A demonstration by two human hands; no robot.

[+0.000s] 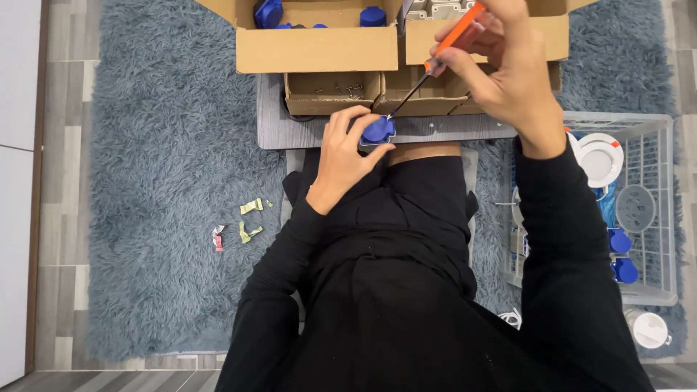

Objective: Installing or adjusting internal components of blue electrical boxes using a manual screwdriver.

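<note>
At the near edge of the low grey board (pixel 305 134), the left hand (pixel 343 156) curls around a small blue socket part (pixel 378 131), fingers closed on its left side and thumb tucked under, pinning it flat against the board. Up and to the right, the right hand (pixel 501 69) is wrapped in a fist around the orange handle of a screwdriver (pixel 435 62). Its dark shaft slants down and to the left, from the handle toward the blue part, and the tip meets the part's upper right corner. So the tool's long axis runs diagonally from the right hand down to the left, and the left hand is the one directly on the part.

Beyond the board sit open cardboard boxes (pixel 316 51); the far ones hold more blue parts, a shallow near one holds small screws (pixel 352 90). To the right, a white wire basket (pixel 653 210) holds blue pieces and round white fittings. On the shaggy blue-grey rug (pixel 160 181) to the left lie scraps of green and red wrapper (pixel 243 226).
</note>
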